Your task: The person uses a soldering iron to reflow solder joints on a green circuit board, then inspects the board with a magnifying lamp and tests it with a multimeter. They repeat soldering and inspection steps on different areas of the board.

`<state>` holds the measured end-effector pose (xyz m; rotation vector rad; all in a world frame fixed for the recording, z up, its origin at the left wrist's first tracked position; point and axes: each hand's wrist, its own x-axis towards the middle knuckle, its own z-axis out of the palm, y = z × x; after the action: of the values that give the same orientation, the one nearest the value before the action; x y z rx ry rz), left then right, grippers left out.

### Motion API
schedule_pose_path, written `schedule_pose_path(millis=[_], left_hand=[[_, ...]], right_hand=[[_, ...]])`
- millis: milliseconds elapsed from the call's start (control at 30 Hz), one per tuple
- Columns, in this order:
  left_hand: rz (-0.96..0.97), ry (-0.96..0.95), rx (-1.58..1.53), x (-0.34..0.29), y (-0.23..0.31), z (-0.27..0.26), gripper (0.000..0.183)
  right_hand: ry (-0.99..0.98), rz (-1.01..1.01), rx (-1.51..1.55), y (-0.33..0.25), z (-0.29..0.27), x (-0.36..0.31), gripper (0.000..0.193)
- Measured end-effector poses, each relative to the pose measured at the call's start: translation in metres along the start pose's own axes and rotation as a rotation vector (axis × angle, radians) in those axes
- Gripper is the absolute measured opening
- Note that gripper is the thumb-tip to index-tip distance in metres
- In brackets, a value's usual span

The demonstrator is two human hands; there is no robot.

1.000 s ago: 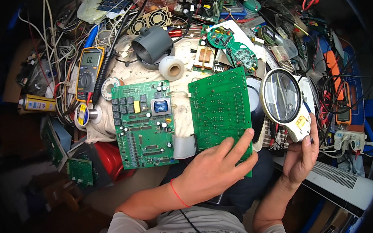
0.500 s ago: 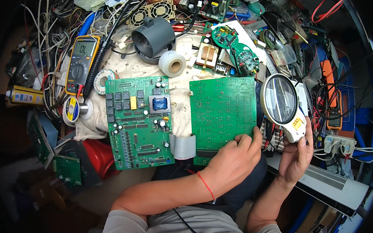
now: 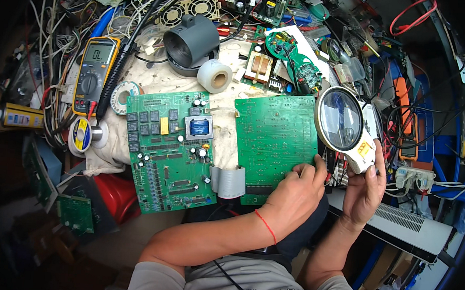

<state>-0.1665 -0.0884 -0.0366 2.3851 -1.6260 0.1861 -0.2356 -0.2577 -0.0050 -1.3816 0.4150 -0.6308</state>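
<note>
The plain green board is placed just beyond the left hand, its lower right edge touched by that hand's fingers, and is linked by a grey ribbon cable to the populated board at its left. The left fingers are bent; whether the edge is pinched is hidden. The left forearm is slanted rightward. A magnifier is gripped by its handle in the upraised right hand.

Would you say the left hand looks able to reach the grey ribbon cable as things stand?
Probably yes: the left hand touches the right-hand green board nearby, and nothing visible lies over the grey ribbon cable.
</note>
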Motion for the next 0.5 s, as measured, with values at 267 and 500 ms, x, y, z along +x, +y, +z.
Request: schedule_pose_path(millis=[267, 500], left_hand=[[0.003, 0.032, -0.078, 0.0008, 0.001, 0.0082, 0.03], [-0.018, 0.047, -0.074, 0.0005, 0.0015, 0.0098, 0.028]], right_hand=[[-0.01, 0.007, 0.007, 0.0009, 0.0041, 0.0011, 0.068], [-0.013, 0.018, -0.036, 0.0039, 0.0097, 0.0024, 0.067]])
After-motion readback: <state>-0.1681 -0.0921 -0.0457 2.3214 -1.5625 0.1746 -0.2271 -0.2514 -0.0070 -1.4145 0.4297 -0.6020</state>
